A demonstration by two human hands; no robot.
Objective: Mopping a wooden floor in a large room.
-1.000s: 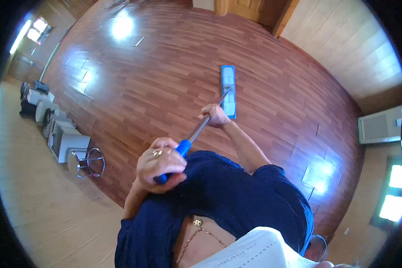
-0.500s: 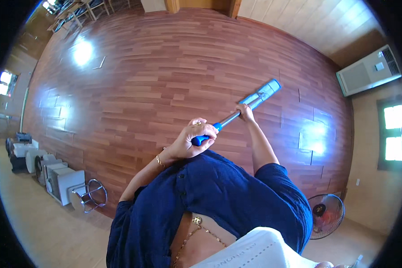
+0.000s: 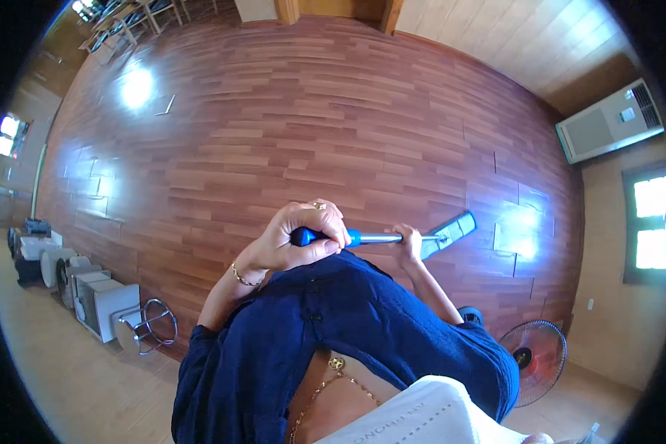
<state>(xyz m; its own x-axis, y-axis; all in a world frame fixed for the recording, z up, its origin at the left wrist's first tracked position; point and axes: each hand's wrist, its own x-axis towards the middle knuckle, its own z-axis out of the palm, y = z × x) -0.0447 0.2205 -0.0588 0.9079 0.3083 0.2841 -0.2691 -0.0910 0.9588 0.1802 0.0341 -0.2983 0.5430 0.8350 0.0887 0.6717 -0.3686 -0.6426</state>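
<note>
A flat mop with a pale blue head (image 3: 451,234) lies across the wood floor to my right, its metal pole reaching back toward my waist. Wrapped round the blue grip at the pole's end is my left hand (image 3: 307,233), with a ring and a bracelet on it. Farther down, my right hand (image 3: 409,243) is closed on the metal pole (image 3: 377,238), near the mop head. Part of the head's near edge is hidden behind that hand.
A standing fan (image 3: 534,362) is close by at lower right. An air conditioner (image 3: 612,122) stands against the right wall. Along the left side are a metal-framed stool (image 3: 152,325) and several white and grey items (image 3: 105,300). Tables and chairs (image 3: 129,22) are at far left.
The mop head has swept from ahead on the right back toward me. Its pole has turned nearly level across the view, and my left hand has shifted slightly left.
</note>
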